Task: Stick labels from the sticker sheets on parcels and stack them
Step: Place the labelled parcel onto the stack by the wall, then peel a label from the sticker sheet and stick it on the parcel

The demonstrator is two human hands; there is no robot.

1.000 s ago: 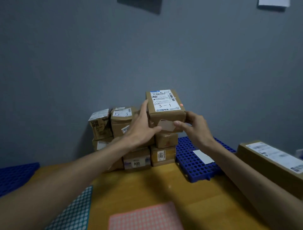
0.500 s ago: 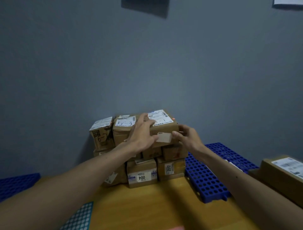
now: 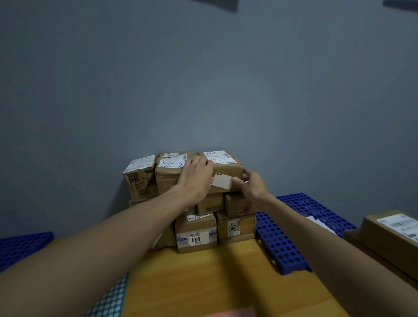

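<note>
The parcel point(image 3: 226, 170) (white label on top) is no longer held up in the air; it now sits atop the stack point(image 3: 203, 226), close beside the 5-3 parcel point(image 3: 168, 174), left hand point(image 3: 195, 178) and right hand point(image 3: 253, 185) lowered with it.

Grey-blue wall point(image 3: 203, 79) takes up most of the view, plain & matte. Dark sheet point(image 3: 218, 2) on it at top edge near centre, second dark sheet point(image 3: 401, 1) at far rt corner, both cut off by the frame. Below: yellow-brown wooden surface point(image 3: 214, 282). Blue perforated plastic panel point(image 3: 291, 244) lies on it at rt, round holes all over, running back twd the wall. Another blue panel point(image 3: 22, 246) at far lt, partly out of frame.
</note>
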